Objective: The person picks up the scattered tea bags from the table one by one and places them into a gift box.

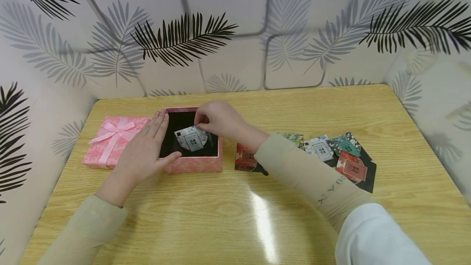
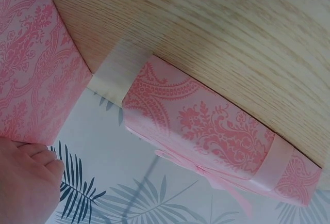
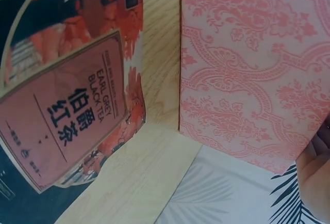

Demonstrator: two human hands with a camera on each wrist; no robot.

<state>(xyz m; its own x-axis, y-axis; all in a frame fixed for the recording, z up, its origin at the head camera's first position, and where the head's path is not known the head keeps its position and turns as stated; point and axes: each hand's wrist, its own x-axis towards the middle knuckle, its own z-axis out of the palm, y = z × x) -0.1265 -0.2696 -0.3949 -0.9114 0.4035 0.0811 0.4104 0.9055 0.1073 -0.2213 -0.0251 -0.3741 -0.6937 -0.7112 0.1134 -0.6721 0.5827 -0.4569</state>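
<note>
An open pink box [image 1: 193, 163] with a black inside stands on the wooden table [image 1: 235, 216]. My left hand [image 1: 154, 142] lies flat along the box's left side, fingers straight and thumb on the front rim. My right hand [image 1: 200, 124] reaches over the box and pinches the top edge of a grey-white tea packet [image 1: 193, 139] inside it. The left wrist view shows the box wall [image 2: 31, 64], the lid [image 2: 206, 131] and my fingers [image 2: 28, 177]. The right wrist view shows the box wall [image 3: 252, 64] next to a red Earl Grey packet [image 3: 67, 115].
The pink lid [image 1: 110, 140] with a ribbon bow lies left of the box. Right of the box lie several tea packets: a red one [image 1: 245, 158], a green one [image 1: 294, 138], a white one [image 1: 320, 148], a teal one [image 1: 346, 144] and another red one [image 1: 353, 169]. Leaf-patterned walls enclose the table.
</note>
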